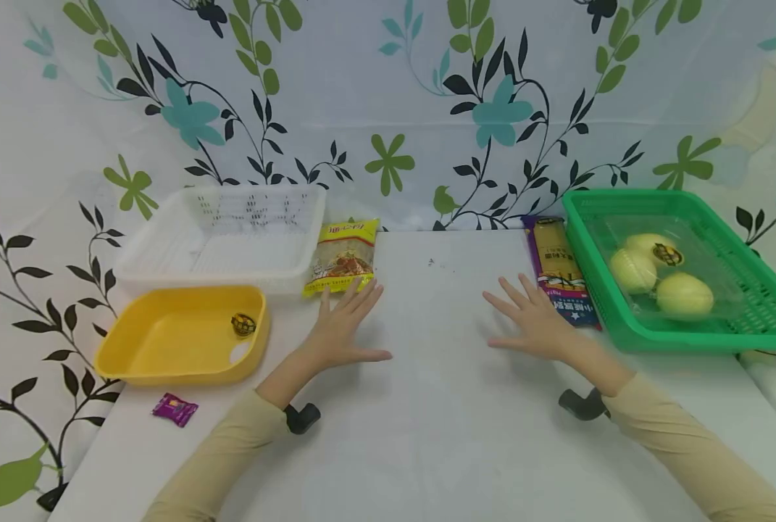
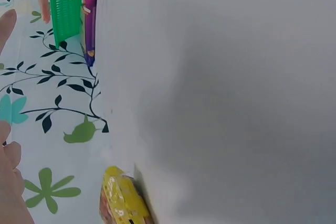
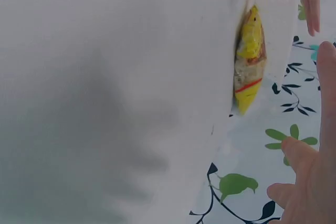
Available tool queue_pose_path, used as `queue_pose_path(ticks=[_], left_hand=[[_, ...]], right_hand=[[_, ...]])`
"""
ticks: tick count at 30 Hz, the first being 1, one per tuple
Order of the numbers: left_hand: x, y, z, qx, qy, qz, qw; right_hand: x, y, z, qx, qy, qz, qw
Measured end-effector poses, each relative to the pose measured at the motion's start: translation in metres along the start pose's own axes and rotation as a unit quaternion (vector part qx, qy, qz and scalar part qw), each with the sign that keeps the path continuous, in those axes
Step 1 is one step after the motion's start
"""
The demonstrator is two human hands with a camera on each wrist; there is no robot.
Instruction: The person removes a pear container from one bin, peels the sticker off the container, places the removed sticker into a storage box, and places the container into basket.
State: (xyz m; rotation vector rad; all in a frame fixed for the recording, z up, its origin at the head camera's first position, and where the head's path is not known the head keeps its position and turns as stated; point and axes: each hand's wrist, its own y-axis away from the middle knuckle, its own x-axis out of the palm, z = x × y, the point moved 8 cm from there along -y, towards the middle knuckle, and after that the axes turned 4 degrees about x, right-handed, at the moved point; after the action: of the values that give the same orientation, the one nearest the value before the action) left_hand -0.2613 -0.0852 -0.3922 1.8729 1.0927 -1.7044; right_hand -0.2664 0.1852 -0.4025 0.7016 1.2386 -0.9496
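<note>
I see my left hand (image 1: pixel 345 326) spread flat on the bench (image 1: pixel 427 406), fingertips touching the yellow snack packet (image 1: pixel 343 256) lying lengthwise ahead, my right hand (image 1: pixel 536 319) spread beside the purple pasta packet (image 1: pixel 559 270).

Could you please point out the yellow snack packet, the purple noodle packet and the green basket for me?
yellow snack packet (image 1: pixel 342 255): head view, middle of its front label.
purple noodle packet (image 1: pixel 558 270): head view, middle of its face.
green basket (image 1: pixel 681 341): head view, near rim.
</note>
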Motion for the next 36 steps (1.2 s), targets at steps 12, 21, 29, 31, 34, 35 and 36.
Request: queue_pose_path(ticks=[12, 21, 29, 31, 34, 35, 36], left_hand=[[0.000, -0.023, -0.015, -0.011, 0.060, -0.026, 0.9978], [-0.001, -0.045, -0.032, 0.001, 0.153, -0.069, 0.9858], [0.008, -0.065, -0.049, -0.025, 0.209, -0.084, 0.9739], [0.009, -0.071, -0.056, -0.039, 0.245, -0.090, 0.9645], [0.014, -0.082, -0.067, -0.051, 0.300, -0.080, 0.9491], [0.016, -0.085, -0.070, -0.053, 0.314, -0.077, 0.9448], [0.017, -0.088, -0.073, -0.052, 0.326, -0.074, 0.9411]], right_hand=[[-0.020, -0.002, -0.008, 0.013, -0.074, 0.012, 0.997], [-0.037, 0.000, -0.022, 0.052, -0.109, 0.011, 0.993], [-0.052, 0.011, -0.045, 0.092, -0.148, 0.007, 0.985], [-0.055, 0.014, -0.053, 0.100, -0.153, 0.003, 0.983], [-0.060, 0.016, -0.062, 0.105, -0.159, -0.012, 0.982], [-0.061, 0.016, -0.065, 0.103, -0.165, -0.018, 0.981], [-0.062, 0.016, -0.067, 0.103, -0.170, -0.022, 0.980]])
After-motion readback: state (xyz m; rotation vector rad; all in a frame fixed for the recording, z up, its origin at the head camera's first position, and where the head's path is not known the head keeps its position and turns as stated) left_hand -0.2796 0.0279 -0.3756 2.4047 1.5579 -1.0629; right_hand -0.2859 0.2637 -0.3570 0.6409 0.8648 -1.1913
